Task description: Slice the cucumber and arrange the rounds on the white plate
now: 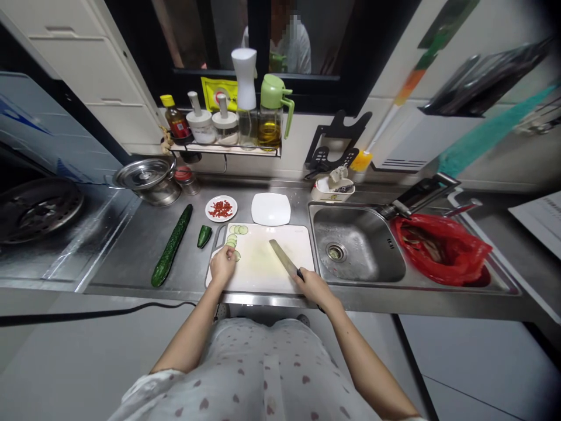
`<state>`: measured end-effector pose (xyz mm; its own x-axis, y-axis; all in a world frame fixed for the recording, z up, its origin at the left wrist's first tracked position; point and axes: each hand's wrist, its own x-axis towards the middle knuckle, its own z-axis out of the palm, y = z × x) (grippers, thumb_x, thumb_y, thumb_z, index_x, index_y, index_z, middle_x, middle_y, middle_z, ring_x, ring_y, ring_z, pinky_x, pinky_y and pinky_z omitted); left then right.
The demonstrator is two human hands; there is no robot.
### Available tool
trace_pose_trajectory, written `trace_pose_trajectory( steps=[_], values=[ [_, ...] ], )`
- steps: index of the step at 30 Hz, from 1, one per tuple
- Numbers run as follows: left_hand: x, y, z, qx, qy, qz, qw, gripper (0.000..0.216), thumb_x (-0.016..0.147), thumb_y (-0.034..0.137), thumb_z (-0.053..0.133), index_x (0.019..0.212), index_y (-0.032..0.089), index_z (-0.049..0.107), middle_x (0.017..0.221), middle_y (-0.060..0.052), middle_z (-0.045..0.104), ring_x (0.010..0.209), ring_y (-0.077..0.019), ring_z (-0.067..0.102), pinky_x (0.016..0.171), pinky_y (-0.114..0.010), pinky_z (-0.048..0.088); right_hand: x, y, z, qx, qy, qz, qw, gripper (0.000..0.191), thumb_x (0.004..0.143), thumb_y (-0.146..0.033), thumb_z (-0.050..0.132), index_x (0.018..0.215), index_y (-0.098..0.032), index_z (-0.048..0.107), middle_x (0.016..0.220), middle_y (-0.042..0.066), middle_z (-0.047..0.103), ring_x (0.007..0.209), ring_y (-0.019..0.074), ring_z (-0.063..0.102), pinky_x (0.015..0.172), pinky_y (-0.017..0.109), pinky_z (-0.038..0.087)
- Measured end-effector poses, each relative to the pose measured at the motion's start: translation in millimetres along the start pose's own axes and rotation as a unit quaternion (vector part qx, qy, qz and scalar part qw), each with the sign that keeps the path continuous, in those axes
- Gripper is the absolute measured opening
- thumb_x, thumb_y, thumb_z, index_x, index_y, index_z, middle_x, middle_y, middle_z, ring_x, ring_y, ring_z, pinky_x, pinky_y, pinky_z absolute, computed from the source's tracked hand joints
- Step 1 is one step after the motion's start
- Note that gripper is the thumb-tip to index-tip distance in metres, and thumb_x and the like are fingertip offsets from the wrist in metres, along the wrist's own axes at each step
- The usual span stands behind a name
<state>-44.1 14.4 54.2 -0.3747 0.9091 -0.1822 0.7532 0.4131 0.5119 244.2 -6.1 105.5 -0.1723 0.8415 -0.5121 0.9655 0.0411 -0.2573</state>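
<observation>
- The right hand grips the black handle of a steel kitchen knife, whose blade lies angled across the white plastic cutting board.
- The left hand curls its fingers over pale green cucumber slices at the board's left edge; what exactly it pinches is hidden.
- Slicing well here would mean keeping the fingertips tucked back and the blade upright beside the knuckles.
- About five slices show on the board.
- Left of the board lie one whole dark green cucumber and one cut end piece.
- Behind stand one small plate of chopped red chilli and one white square plate.
</observation>
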Motion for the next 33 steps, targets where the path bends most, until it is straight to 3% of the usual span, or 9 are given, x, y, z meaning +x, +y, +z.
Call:
trace_pose_trajectory(
  steps=[7,16,22,28,33],
  values=[
    [5.1,-23.8,-7.2,0.016,0.014,-0.047,0.999,0.021,0.083,0.026,0.052,0.101,0.025,0.062,0.091,0.000,0.071,0.086,-0.0181,0.063,0.078,-0.028,0.040,2.4,-0.3,0.3,-0.010,0.000,-0.003,1.000,0.038,0.096,-0.045,0.033,0.105,-0.017,0.058,0.101,0.013,0.068,0.092,0.0223,0.063,0.065,0.026,0.034],
    [5.7,-27.6,-7.1,0.037,0.031,-0.051,0.998,0.017,0.081,0.026,0.053,0.095,0.025,0.064,0.096,-0.005,0.067,0.094,-0.0229,0.060,0.088,-0.036,0.037,1.8,-3.5,-1.3,-0.013,-0.003,0.006,1.000,0.038,0.096,-0.044,0.033,0.107,-0.017,0.057,0.104,0.013,0.067,0.094,0.0225,0.063,0.069,0.027,0.037],
    [12.5,-5.6,-3.5,0.021,0.067,-0.056,0.996,0.021,0.083,0.032,0.053,0.100,0.027,0.064,0.108,-0.007,0.061,0.104,-0.0262,0.055,0.091,-0.043,0.036,1.5,-5.0,0.4,-0.021,-0.017,0.014,1.000,0.038,0.097,-0.044,0.032,0.109,-0.017,0.056,0.105,0.014,0.067,0.095,0.0231,0.063,0.071,0.027,0.038],
    [35.8,29.4,3.4,0.037,0.048,-0.034,0.998,0.033,0.084,0.033,0.052,0.115,0.028,0.060,0.115,-0.010,0.058,0.109,-0.0288,0.052,0.094,-0.045,0.032,-1.7,-7.6,1.0,-0.017,-0.014,0.016,1.000,0.038,0.098,-0.043,0.031,0.110,-0.017,0.055,0.105,0.014,0.067,0.096,0.0226,0.063,0.072,0.028,0.038],
    [58.7,43.2,7.3,0.080,0.030,-0.003,0.996,0.042,0.084,0.036,0.051,0.125,0.029,0.055,0.122,-0.012,0.054,0.114,-0.0306,0.048,0.095,-0.046,0.031,-1.0,-6.1,4.1,-0.014,-0.012,0.018,1.000,0.037,0.097,-0.043,0.031,0.110,-0.017,0.055,0.105,0.014,0.067,0.096,0.0221,0.063,0.071,0.027,0.037]
  ],
)
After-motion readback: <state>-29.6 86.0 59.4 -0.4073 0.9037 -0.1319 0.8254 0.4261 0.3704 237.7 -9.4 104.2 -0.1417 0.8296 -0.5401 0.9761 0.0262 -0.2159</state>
